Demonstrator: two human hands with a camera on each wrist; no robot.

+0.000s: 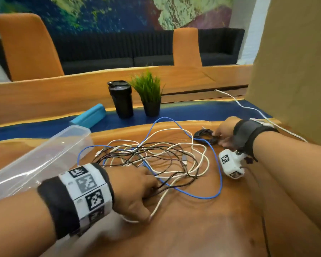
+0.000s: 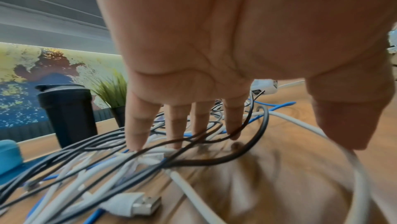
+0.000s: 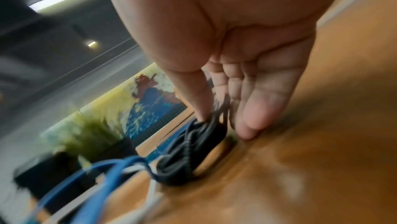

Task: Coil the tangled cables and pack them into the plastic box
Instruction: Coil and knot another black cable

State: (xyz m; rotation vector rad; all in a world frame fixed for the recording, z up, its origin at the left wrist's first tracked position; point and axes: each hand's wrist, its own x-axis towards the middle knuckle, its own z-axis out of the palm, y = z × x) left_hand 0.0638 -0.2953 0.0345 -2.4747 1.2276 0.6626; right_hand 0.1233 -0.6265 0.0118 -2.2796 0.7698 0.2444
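Two risks stand out, and both come from how things lie on the desk [image 1: 202, 229]. Biggest is the box [image 1: 44, 156]: it lies open along the left edge, well apart from the black coil [image 1: 205, 136], which sits toward the far right. To pack that coil I must carry it across the whole tangle [image 1: 156, 160], and a loose loop could snag it and pull the turns open.

Next, the tangle itself, spread over the middle of the desk: white, black and blue cables cross one another many times. My left hand [image 1: 135, 190] rests on its near side, fingers [image 2: 137, 125] straight and spread, pressing strands down, gripping nothing. If I drag from there, I judge the knots will tighten instead of freeing one cable.

Smaller still, the blue cable [image 1: 218, 173] loops right beside the coil, so lifting the coil may take blue along.

My right hand [image 1: 223, 135] pinches the coil between thumb and fingertips [image 3: 251, 125]; the grip is narrow and only at one side, so turns could spill out.
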